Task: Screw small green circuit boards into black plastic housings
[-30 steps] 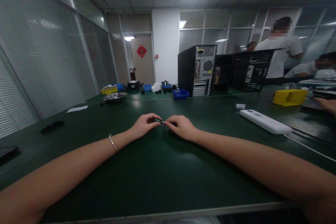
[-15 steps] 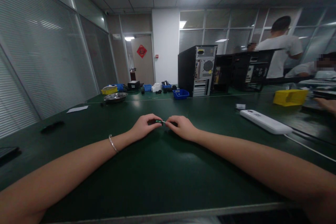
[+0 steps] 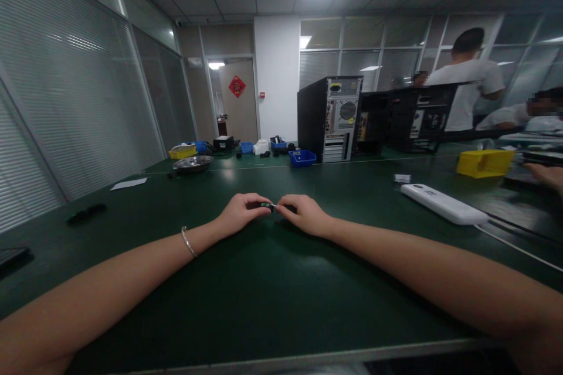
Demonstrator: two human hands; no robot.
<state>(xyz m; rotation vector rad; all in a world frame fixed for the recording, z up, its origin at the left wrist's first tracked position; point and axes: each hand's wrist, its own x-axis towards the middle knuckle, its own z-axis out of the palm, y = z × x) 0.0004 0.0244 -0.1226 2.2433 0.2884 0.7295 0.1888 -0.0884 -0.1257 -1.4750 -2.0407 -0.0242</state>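
Over the middle of the green table [image 3: 246, 299], my left hand [image 3: 241, 212] pinches a small green part [image 3: 266, 205] between thumb and fingers. My right hand [image 3: 304, 213] faces it from the right, its thumb and forefinger closed on a tiny light-coloured piece [image 3: 273, 206] at the green part's right end. Whether the two small pieces are joined cannot be made out. A bracelet sits on my left wrist.
White power strip [image 3: 444, 204] with cables and a yellow bin [image 3: 485, 163] at right; computer towers [image 3: 336, 120] and a blue tray [image 3: 302, 157] behind; metal dish [image 3: 192, 164], paper [image 3: 128, 184] and dark object [image 3: 87, 213] at left. Other people are at right.
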